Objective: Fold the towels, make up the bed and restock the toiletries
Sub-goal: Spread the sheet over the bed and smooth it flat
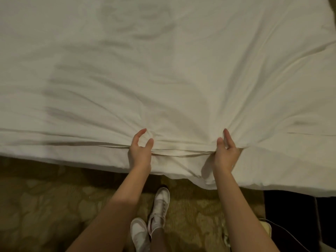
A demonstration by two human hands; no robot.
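Gripping the white duvet (163, 73) at its near edge with both hands, side by side and a little apart. Left hand (140, 151) with thumb and forefinger curled over the top of the cloth, a gap showing between them, the other fingers tucked under the hem and out of sight; so holding the edge, though how firmly cannot be told. Right hand (226, 153) pinching a gathered fold, thumb pressed against the fingers from the left, fingers straight along the bunched cloth. Creases fanning out from both grips across the cover, the deepest ones running up and away from the right hand. Between the two hands, the hem folded into a flat double ridge. Spread over the whole bed, filling the upper part of the view, its near edge hanging over the side toward the floor. Below, patterned carpet (45, 206) in yellow-brown tones. Two white shoes (158, 208) on it between the forearms, one ahead of the other, the forward toe just at the drooping hem. At the lower right, something dark beside the bed, too dim to make out.
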